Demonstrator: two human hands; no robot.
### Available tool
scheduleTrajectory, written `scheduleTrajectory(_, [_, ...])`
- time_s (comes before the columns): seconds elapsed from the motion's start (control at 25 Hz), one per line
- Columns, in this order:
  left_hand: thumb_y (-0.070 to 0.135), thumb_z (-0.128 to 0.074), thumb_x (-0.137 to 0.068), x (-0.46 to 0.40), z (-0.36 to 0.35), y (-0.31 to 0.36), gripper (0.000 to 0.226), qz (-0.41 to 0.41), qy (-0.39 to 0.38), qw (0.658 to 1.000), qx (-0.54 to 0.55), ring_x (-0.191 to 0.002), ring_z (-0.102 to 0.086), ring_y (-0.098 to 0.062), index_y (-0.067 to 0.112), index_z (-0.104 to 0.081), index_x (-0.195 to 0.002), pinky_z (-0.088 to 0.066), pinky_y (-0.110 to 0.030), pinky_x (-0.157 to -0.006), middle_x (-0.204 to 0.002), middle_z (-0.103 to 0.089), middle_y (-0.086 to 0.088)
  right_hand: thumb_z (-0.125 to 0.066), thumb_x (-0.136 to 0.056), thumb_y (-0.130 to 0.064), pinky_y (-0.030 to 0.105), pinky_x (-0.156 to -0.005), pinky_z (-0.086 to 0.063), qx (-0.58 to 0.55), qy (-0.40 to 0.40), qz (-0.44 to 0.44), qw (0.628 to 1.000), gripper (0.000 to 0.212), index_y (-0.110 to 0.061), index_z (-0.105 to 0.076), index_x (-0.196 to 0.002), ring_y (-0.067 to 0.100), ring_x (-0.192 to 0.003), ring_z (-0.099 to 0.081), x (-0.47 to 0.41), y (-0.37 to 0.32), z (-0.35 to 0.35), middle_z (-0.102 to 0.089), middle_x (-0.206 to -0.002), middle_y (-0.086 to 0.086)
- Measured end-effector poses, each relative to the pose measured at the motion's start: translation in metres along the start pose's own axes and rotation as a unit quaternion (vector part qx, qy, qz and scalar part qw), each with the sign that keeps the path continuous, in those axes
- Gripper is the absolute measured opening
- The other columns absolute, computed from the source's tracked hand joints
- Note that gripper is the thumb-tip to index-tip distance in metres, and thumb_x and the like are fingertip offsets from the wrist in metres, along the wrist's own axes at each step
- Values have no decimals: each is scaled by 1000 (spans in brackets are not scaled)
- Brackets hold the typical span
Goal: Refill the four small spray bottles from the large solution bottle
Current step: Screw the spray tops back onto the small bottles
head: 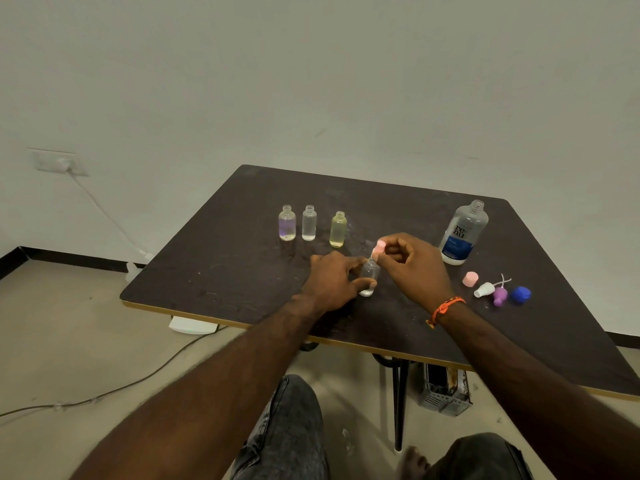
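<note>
Now | L hand (pixel 332 282) grips small bottle (pixel 369 276) | R hand (pixel 410 263) pinches pink sprayer (pixel 378 247) atop it

**Pink sprayer held at the fourth bottle's neck**

On the dark bench (pixel 221 258), the left hand (pixel 334 284) grips a small clear bottle (pixel 370 277) standing upright with a little liquid at its bottom. The right hand (pixel 410 265) pinches a pink sprayer (pixel 379 247) just above the bottle's neck. Farther back, three open bottles stand in a row: purple bottle (pixel 287 224), clear one (pixel 309 224), yellow bottle (pixel 338 230). To the right stands the uncapped large bottle (pixel 464 233). Near it lie a pink cap (pixel 470 279), a white sprayer (pixel 485 289), a purple sprayer (pixel 500 296) and a blue cap (pixel 520 294).
</note>
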State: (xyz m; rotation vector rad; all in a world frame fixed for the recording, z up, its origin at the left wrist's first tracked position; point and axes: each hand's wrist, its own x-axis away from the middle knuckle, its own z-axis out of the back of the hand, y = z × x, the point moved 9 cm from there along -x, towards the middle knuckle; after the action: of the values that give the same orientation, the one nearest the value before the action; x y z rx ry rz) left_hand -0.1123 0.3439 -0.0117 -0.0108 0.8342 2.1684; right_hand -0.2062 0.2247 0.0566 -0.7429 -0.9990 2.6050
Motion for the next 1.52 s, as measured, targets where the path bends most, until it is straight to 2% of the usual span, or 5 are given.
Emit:
scheduleTrajectory(0.56, [50, -75, -90, -31, -50, 42, 26, -40, -35, 997, 52, -86, -61, -5, 32, -75, -108, -35, -43, -95, -80, -66, 17, -74, -83, -50, 37, -78, -56, 194, -40, -115, 973, 31, -20, -65, -84, 15, -81, -63, -4, 49, 35, -66, -82, -4])
scheduleTrajectory(0.8, [47, -73, -92, -33, -52, 45, 21, -44, -17, 998, 43, -95, -66, -9, 33, -76, -108, -37, -46, -96, -92, -74, 14, -69, -92, -34, 25, -98, -50, -21, -91, -99, 991, 62, -20, -42, -146, 14, -127, -56, 11, 51, 23, -56, -143, -1])
scheduleTrajectory(1.0, [52, -75, -90, -33, -53, 39, 25, -26, -4, 999, 38, -93, -64, -6, 31, -77, -102, -39, -48, -99, -93, -75, 14, -81, -77, -45, 35, -85, -56, 98, 4, -106, 990, 58, -24, -53, -123, 12, -88, -67, 2, 50, 37, -70, -94, -4])
scheduleTrajectory(1.16, [51, -73, -90, -33, -56, 38, 22, -28, -13, 998, 53, -90, -63, -5, 32, -76, -102, -41, -51, -100, -88, -73, 16, -80, -81, -38, 31, -104, -49, -34, -43, -102, 993, 81, -21, -35, -146, 11, -122, -55, 9, 53, 27, -55, -140, -1])
scheduleTrajectory(1.52, [44, -77, -89, -31, -53, 39, 11, -32, -3, 998, 53, -84, -63, -4, 37, -77, -98, -42, -51, -98, -77, -68, 20, -83, -76, -42, 31, -94, -53, 16, -43, -90, 995, 77, -23, -42, -138, 11, -110, -60, 6, 52, 26, -61, -127, -4])
